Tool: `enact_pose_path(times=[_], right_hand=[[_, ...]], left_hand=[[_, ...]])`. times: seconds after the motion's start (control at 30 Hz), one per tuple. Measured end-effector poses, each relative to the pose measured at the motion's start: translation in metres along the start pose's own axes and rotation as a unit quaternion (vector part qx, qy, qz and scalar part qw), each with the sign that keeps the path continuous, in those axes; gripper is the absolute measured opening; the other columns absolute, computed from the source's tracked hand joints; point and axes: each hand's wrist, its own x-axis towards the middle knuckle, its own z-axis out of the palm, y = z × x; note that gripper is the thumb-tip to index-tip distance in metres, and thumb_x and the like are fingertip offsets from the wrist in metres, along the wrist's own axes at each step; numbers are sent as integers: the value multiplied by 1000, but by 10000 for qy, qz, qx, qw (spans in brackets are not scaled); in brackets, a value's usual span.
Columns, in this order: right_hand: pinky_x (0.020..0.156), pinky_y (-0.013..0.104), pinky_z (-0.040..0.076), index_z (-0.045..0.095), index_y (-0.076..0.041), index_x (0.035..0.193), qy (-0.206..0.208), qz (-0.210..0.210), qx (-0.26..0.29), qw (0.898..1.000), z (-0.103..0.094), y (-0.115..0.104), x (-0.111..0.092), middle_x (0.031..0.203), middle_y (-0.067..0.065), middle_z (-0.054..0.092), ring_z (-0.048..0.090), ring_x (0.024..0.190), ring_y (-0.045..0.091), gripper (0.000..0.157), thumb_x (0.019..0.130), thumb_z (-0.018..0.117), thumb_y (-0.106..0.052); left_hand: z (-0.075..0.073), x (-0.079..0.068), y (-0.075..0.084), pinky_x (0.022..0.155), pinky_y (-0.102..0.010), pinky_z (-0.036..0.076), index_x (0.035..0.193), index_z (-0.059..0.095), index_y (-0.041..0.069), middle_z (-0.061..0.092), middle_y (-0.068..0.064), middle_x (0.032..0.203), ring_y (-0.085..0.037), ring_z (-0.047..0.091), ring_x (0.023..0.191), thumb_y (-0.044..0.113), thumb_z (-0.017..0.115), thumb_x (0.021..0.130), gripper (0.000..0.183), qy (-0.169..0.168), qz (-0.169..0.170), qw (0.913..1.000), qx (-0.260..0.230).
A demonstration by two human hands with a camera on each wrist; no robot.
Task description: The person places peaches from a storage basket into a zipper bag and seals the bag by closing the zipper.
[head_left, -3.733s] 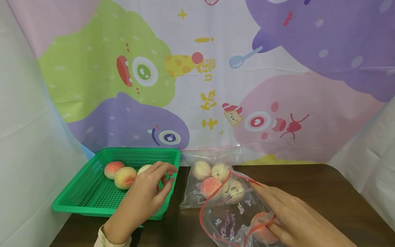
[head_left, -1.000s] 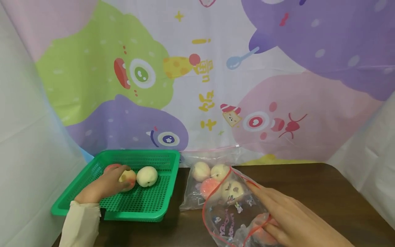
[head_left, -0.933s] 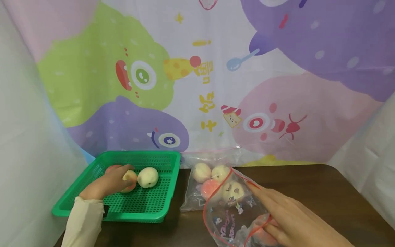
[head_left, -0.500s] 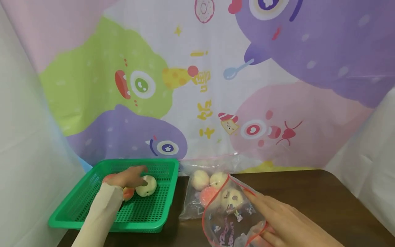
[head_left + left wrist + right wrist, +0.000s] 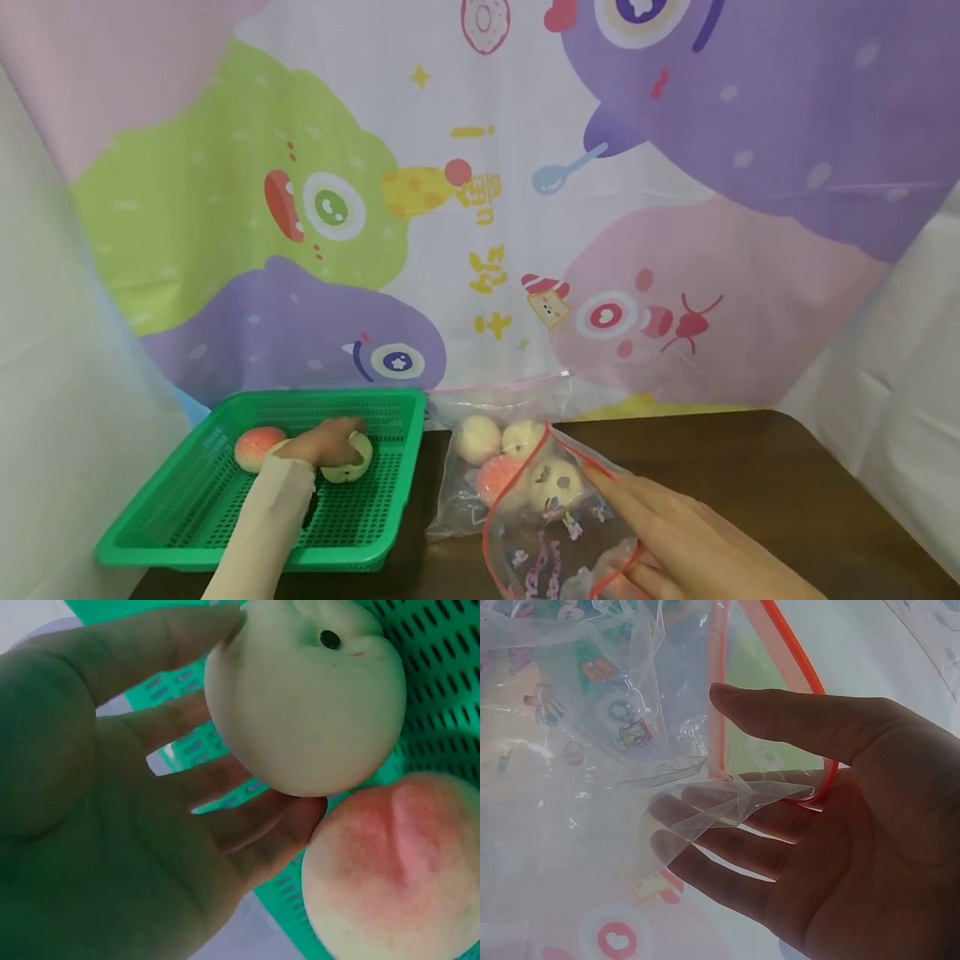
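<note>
My left hand (image 5: 322, 442) is inside the green basket (image 5: 225, 554), its thumb and fingers around a pale peach (image 5: 307, 697). A blushed peach (image 5: 401, 877) lies beside it in the left wrist view. Another red-topped peach (image 5: 257, 447) sits to the left of the hand. On the right, my right hand (image 5: 690, 533) holds the red rim of a clear printed zip bag (image 5: 543, 533), its mouth spread. The thumb lies along the rim and the fingers behind the plastic in the right wrist view. A reddish peach shows low in this bag, partly hidden by the hand.
Behind the held bag, a second clear bag (image 5: 453, 521) with several peaches lies on the dark wooden table (image 5: 720, 446). A cartoon-printed cloth (image 5: 465, 250) hangs at the back, with white cloth walls at both sides.
My left hand has gone from the basket's right side to the left peaches, then right to the pale peach, which it now grasps. My right hand keeps holding the bag; the view has tilted up.
</note>
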Motion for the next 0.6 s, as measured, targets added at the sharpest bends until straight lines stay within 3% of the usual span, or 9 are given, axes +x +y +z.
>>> enact_pose_path(times=[0.1,0.23,0.43,0.6], right_hand=[[95,32,50,25,-14,158,-6,24,-82,10000,0,-2,0,158,-4,35,50,129,9,87,87,74,-22],[93,34,52,25,-16,158,-81,119,-26,9999,-1,-2,-1,156,-6,37,51,126,8,90,84,75,-18],[89,36,53,25,-18,159,-186,268,-98,9994,-1,-3,-3,152,-5,42,54,121,7,92,83,76,-19],[92,39,53,20,-22,160,-418,527,-109,9977,-3,-5,-2,154,-4,40,52,125,9,90,88,74,-25]], left_hand=[[1,1,1,91,-56,48,127,58,-7,51,-33,133,-52,46,123,12,77,84,50,77,5,9999,69],[4,0,4,85,-53,50,120,61,-5,55,-28,125,-48,49,117,17,82,78,52,88,-106,9999,58],[8,-4,9,62,-45,55,123,53,5,52,-20,113,-30,58,83,11,81,75,56,-298,-641,9941,-817],[7,-8,13,59,-44,56,125,54,9,51,-18,113,-30,59,83,11,83,75,58,-300,-616,9927,-996]])
